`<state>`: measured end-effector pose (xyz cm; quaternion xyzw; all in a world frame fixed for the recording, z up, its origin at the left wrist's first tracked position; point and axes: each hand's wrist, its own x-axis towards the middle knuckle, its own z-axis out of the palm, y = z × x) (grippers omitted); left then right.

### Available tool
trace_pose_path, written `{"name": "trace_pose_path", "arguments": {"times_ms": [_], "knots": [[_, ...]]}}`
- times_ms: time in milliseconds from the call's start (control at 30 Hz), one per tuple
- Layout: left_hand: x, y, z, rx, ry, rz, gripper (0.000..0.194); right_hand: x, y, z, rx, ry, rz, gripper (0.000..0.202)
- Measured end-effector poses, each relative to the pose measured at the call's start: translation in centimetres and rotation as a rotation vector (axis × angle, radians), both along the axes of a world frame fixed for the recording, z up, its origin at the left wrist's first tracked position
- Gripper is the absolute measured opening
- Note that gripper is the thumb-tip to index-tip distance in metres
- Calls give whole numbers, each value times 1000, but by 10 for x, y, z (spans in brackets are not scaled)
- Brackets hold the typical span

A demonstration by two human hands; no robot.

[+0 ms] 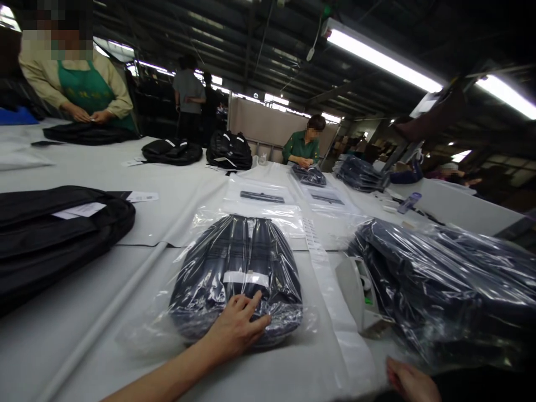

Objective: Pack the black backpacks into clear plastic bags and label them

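A dark backpack in a clear plastic bag (268, 251) lies on the white-covered table (138, 335), a white label showing under the plastic. My left hand (238, 326) rests on its lower part with the fingers spread. At the lower right my right hand (408, 379) hovers near the table edge, its fingers curled together; whatever they may hold is hidden. Between the bagged backpack and a stack of bagged dark backpacks (444, 285) stands a white tape dispenser (355, 290). A strip of white labels (324, 279) runs along the table beside the dispenser.
Black backpacks (54, 234) lie at the left and farther back. A person in a green apron (86, 89) stands at the back left; another in a green shirt (302, 148) works at the far end. Flat clear bags (234, 190) lie ahead.
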<state>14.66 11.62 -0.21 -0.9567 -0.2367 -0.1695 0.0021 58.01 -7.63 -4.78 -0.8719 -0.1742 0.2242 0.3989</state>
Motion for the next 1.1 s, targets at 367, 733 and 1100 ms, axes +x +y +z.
{"name": "trace_pose_path", "arguments": {"times_ms": [367, 733, 1100], "knots": [[1, -1, 3, -85, -2, 7, 29, -190, 171, 180, 26, -91, 1609, 22], [2, 0, -4, -112, -72, 39, 31, -246, 259, 124, -189, -739, 2100, 10], [4, 0, -7, -145, -80, 53, 32, -233, 280, 106, -220, -721, 1692, 34]]}}
